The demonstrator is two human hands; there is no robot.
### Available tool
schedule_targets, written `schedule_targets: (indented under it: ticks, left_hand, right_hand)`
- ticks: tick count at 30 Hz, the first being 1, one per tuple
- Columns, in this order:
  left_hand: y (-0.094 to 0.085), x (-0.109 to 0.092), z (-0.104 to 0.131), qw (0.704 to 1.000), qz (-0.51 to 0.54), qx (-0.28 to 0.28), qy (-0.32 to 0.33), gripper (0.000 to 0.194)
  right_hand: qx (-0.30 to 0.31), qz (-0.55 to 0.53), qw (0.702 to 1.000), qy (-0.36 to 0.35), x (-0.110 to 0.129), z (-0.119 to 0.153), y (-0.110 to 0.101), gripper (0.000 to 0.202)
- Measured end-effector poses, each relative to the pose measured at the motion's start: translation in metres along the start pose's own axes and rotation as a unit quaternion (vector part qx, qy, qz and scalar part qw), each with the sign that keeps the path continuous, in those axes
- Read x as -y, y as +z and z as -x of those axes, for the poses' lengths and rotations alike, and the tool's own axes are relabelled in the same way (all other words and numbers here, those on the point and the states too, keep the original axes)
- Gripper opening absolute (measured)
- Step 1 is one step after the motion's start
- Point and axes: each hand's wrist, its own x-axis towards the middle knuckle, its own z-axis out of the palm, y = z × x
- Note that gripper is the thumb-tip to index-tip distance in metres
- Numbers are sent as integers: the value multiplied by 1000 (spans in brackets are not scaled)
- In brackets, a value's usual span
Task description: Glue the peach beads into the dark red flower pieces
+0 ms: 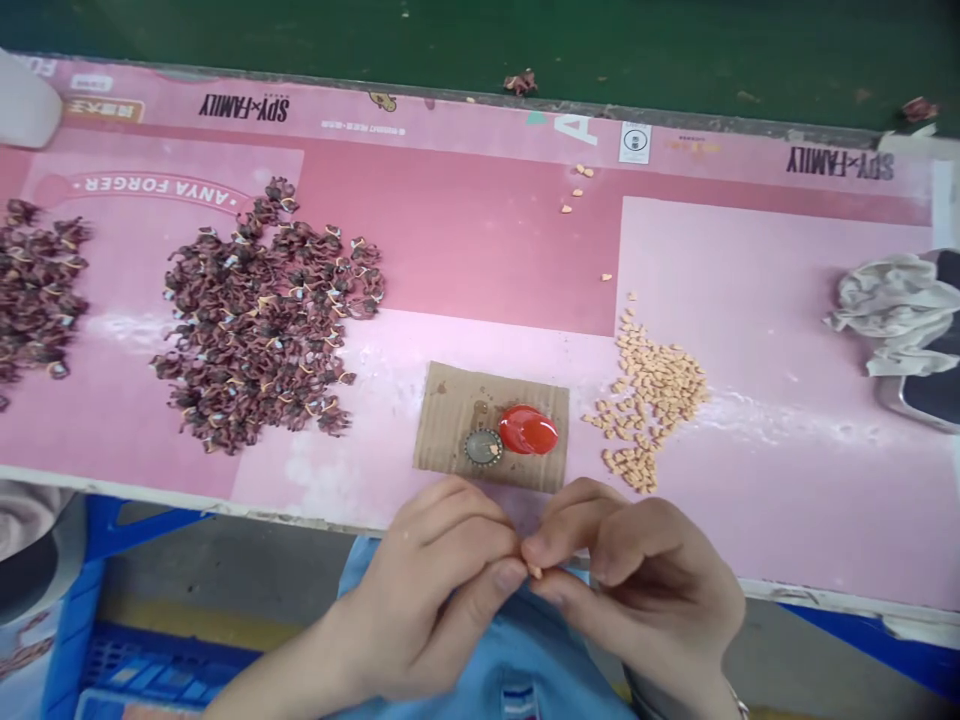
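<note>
Just over the table's front edge, my left hand (450, 585) and my right hand (649, 570) meet fingertip to fingertip. A small peach-coloured piece (534, 571) pokes out between them, pinched by my right thumb and forefinger. My left thumb and forefinger are pressed together against it; anything else inside them is hidden. Beyond my hands lies a corrugated cardboard piece (442, 420). On it are an upturned bottle cap (484, 447) with greyish contents and a glossy red, round item (529, 430). Many similar peach pieces (664, 385) are heaped to the right.
A large pile of small dark-brown figure-like parts (259, 330) with light bands covers the left middle; another pile (41, 290) is farther left. A crumpled whitish cloth (896, 305) rests over a dark object at right. A white container (26, 100) stands top left.
</note>
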Motion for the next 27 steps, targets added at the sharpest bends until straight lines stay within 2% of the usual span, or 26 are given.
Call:
schedule_targets:
  ticks: [2, 3, 4, 6, 8, 10, 12, 15, 19, 23, 27]
  left_hand:
    - [-12, 4, 5, 996, -87, -8, 6, 19]
    - [-20, 8, 8, 988, -152, -30, 7, 17]
    - [-30, 13, 13, 972, -226, -56, 2, 16]
    - [-50, 25, 25, 917, -384, -107, -18, 15]
    - [-69, 38, 37, 863, -492, -99, -63, 20]
    - [-80, 47, 45, 841, -528, -49, -105, 31]
    - [-85, 49, 49, 843, -527, -25, -109, 34]
    - [-87, 46, 48, 850, -522, -22, -71, 32]
    - [-93, 43, 43, 874, -484, 7, -49, 32]
    - [-93, 43, 40, 905, -422, -11, -60, 38]
    - [-83, 36, 36, 947, -306, -50, -83, 51]
  right_hand:
    - [-1, -9, 1000, 9, -2, 1, -4, 26]
    - [-8, 3, 1000, 7, -3, 1, -8, 27]
    - [-19, 24, 1000, 5, -4, 1, -13, 28]
    - [-41, 83, 996, -2, -7, -1, -23, 31]
    - [-53, 143, 988, -6, -11, -3, -31, 33]
    - [-56, 187, 981, -9, -15, -5, -36, 32]
    - [-59, 209, 976, -12, -18, -6, -38, 31]
    - [-62, 218, 974, -19, -20, -8, -37, 31]
    - [-62, 222, 973, -16, -21, -9, -36, 33]
    - [-59, 232, 971, -20, -21, -10, -37, 34]
    - [-57, 228, 972, -18, -22, -11, -37, 34]
